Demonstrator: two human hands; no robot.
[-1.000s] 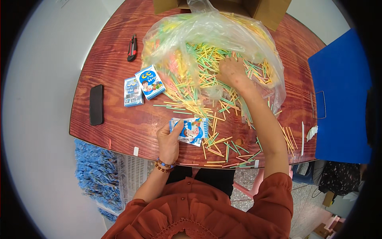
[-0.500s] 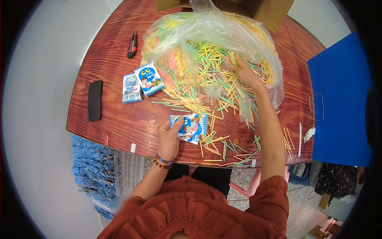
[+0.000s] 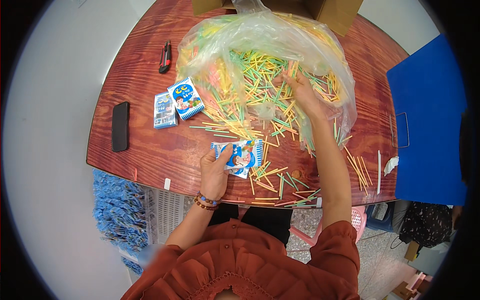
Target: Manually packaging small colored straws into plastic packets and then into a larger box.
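Observation:
My left hand (image 3: 213, 175) is closed on small blue-and-white printed packets (image 3: 246, 154), the thumb lying on top; a second packet pokes out beneath the upper one. Over the pile, my right hand (image 3: 304, 91) pinches several thin pastel sticks (image 3: 292, 69), pointing away from me. Below and around it lies a large heap of yellow, green and pink sticks (image 3: 260, 70), partly inside a big clear plastic bag (image 3: 280, 36). Loose sticks (image 3: 265, 177) are scattered between the bag and the table's near edge.
Two thicker blue-and-white packs (image 3: 186, 98) lie left of the heap, with a box cutter (image 3: 165, 57) and a black phone (image 3: 120, 126) nearby. A cardboard box (image 3: 337, 15) stands at the back. On the right is a blue panel (image 3: 425, 130); many blue packets (image 3: 120, 210) fill a crate lower left.
My right hand has shifted slightly left and now shows sticks standing out between its fingers. The packets in my left hand have turned a little, exposing the lower one less.

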